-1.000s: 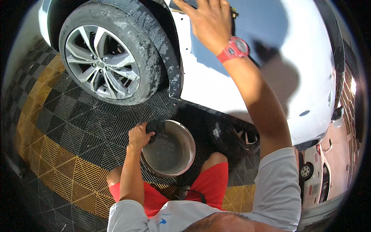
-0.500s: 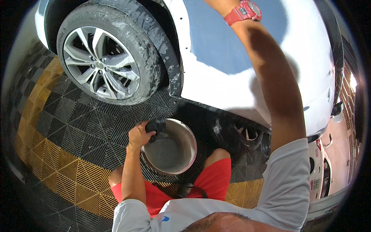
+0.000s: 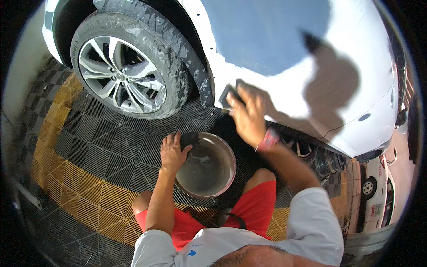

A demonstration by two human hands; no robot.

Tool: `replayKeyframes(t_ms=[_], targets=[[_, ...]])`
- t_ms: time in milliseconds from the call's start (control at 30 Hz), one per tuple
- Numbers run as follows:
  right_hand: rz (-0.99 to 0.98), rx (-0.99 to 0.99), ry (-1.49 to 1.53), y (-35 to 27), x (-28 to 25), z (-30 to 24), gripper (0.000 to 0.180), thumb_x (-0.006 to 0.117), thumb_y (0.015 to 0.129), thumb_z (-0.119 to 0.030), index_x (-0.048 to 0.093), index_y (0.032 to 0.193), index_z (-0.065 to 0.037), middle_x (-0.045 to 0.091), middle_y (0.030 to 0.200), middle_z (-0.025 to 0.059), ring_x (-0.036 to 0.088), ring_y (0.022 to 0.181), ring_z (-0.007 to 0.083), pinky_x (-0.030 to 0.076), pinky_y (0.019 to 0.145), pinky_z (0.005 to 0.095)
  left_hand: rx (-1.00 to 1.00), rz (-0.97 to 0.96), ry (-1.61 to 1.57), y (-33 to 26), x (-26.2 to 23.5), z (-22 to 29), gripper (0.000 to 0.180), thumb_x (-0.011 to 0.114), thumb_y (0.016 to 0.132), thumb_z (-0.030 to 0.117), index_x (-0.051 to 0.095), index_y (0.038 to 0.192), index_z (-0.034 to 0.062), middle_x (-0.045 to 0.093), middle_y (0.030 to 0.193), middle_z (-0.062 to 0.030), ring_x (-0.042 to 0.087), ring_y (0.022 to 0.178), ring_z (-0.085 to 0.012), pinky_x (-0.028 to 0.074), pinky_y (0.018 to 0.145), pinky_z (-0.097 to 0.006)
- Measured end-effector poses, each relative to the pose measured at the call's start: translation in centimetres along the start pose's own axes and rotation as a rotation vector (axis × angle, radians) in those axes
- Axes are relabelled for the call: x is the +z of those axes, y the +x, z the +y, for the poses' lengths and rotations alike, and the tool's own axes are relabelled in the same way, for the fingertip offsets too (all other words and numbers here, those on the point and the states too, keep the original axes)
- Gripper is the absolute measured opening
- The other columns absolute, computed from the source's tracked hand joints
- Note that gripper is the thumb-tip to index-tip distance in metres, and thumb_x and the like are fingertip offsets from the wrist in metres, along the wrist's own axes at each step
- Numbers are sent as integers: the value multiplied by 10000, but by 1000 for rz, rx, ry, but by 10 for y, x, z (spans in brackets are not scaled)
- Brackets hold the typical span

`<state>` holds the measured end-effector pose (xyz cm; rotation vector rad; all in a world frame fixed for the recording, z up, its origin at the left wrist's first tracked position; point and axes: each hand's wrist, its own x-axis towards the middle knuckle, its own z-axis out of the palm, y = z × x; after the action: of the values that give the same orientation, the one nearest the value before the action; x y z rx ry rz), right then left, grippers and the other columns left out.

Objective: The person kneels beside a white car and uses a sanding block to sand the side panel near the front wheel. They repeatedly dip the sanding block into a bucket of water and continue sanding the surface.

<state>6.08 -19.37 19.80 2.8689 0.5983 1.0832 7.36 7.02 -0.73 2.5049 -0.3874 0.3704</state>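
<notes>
Down comes the block (image 3: 229,97), off the upper panel and now in front of the white panel (image 3: 284,91)'s lower corner, leaving the grey patch (image 3: 262,40) uncovered by any hand. The right hand (image 3: 250,116) carries it, fingers bent around its near side; motion blur hides how tightly they press, and whether the block touches the panel cannot be told. Below, the cloth (image 3: 190,139) sits at the basin (image 3: 230,155)'s rim, pinched between the left hand (image 3: 172,151)'s thumb and index finger, the other fingers slightly spread. Beyond stands the wheel (image 3: 120,78).
</notes>
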Motion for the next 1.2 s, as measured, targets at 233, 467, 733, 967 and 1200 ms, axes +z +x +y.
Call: replayKeyframes(t_ms=[233, 467, 733, 967, 1200], targets=[[-1200, 93, 255, -170, 156, -103, 484, 675, 986, -278, 638, 1441, -118, 646, 1434, 238, 687, 1229, 432, 575, 1014, 522, 161, 10, -268, 7, -19, 66, 267, 704, 970, 165, 734, 1212, 57, 698, 1243, -156, 684, 1072, -380, 563, 962, -494], [-1149, 328, 489, -201, 189, -124, 513, 626, 983, -346, 654, 1414, -71, 680, 1391, 260, 700, 1229, 426, 570, 1034, 515, -46, -988, 119, -47, 52, 52, 367, 637, 995, 273, 737, 1262, 43, 753, 1255, -187, 700, 1217, -406, 568, 1017, -514], [-1476, 109, 379, -160, 141, -100, 652, 726, 912, -444, 631, 1415, -39, 721, 1308, 263, 721, 1170, 435, 558, 1040, 489, -100, -1152, 381, -43, 98, 18, 330, 642, 945, 186, 804, 1208, 72, 737, 1329, -203, 701, 1251, -390, 561, 1048, -507], [-480, 775, 762, -192, 73, -68, 628, 800, 889, -438, 577, 1283, -2, 731, 1182, 213, 711, 1062, 478, 568, 945, 516, -111, -1046, 354, -32, 127, 15, 384, 695, 913, 273, 794, 1220, 66, 748, 1255, -175, 673, 1225, -349, 512, 1064, -468], [-292, 635, 638, -224, 76, -84, 506, 792, 903, -359, 562, 1225, -44, 659, 1199, 171, 713, 991, 415, 580, 803, 524, -182, -1207, 289, -53, 152, -13, 344, 651, 975, 309, 795, 1166, 62, 751, 1052, -137, 670, 1005, -285, 538, 905, -443]])
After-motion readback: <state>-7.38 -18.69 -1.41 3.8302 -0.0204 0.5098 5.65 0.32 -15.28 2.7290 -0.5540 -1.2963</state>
